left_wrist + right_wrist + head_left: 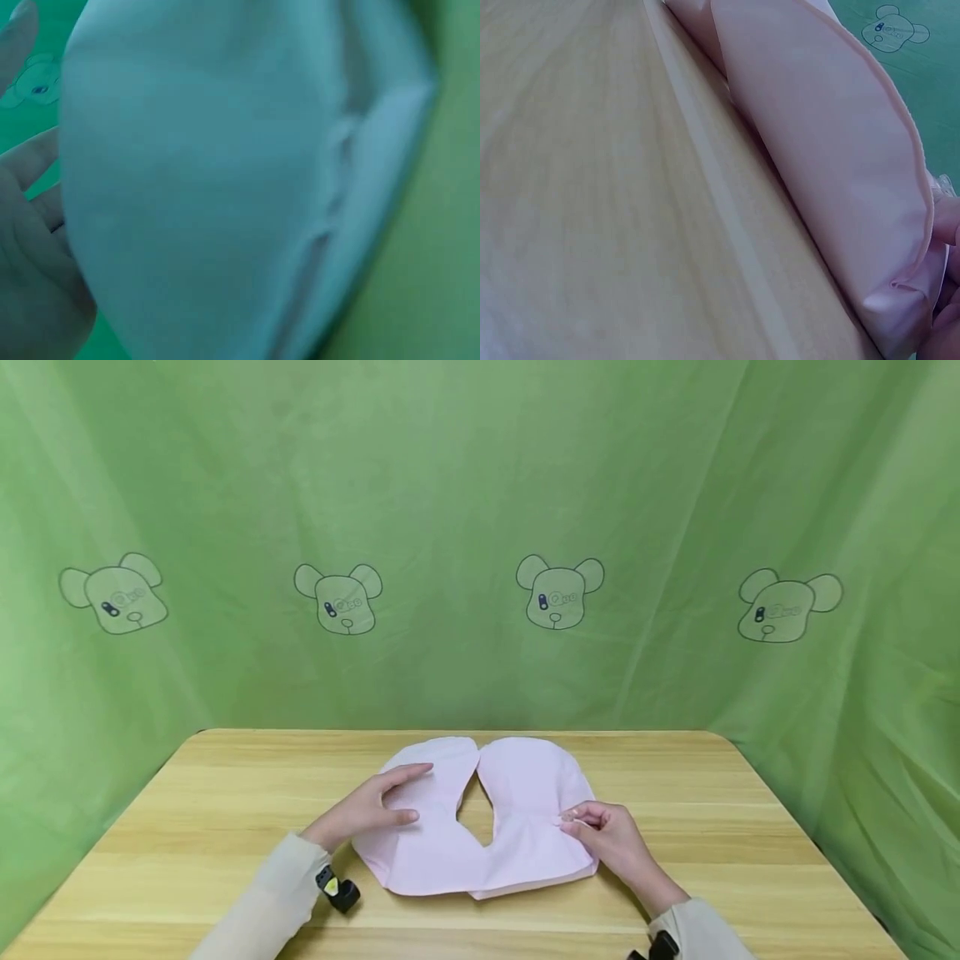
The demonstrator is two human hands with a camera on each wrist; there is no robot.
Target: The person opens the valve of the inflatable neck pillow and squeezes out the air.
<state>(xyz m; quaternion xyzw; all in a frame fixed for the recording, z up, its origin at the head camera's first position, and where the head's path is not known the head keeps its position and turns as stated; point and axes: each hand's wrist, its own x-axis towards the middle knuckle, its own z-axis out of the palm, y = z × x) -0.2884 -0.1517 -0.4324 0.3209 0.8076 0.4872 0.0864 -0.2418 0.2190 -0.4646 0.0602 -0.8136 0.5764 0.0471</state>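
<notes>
A pale pink, U-shaped inflatable neck pillow [517, 777] lies mostly flat and limp on the table, its two rounded ends pointing away and almost meeting. My left hand [367, 810] is over its left half, thumb and fingers spread apart; in the left wrist view the pillow [187, 172] hides part of that hand [34, 255]. At the right side, my right hand [611, 839] pinches the pillow near a small clear plastic piece, perhaps its valve [946, 184]. In the right wrist view the near edge of the pillow [825, 142] looks creased by the fingers.
The wooden table [225, 810] has rounded far corners. Behind it and along both sides hangs a green curtain [450, 485] printed with bear heads. A black strap device is on each wrist, the left one [337, 889] close to the table.
</notes>
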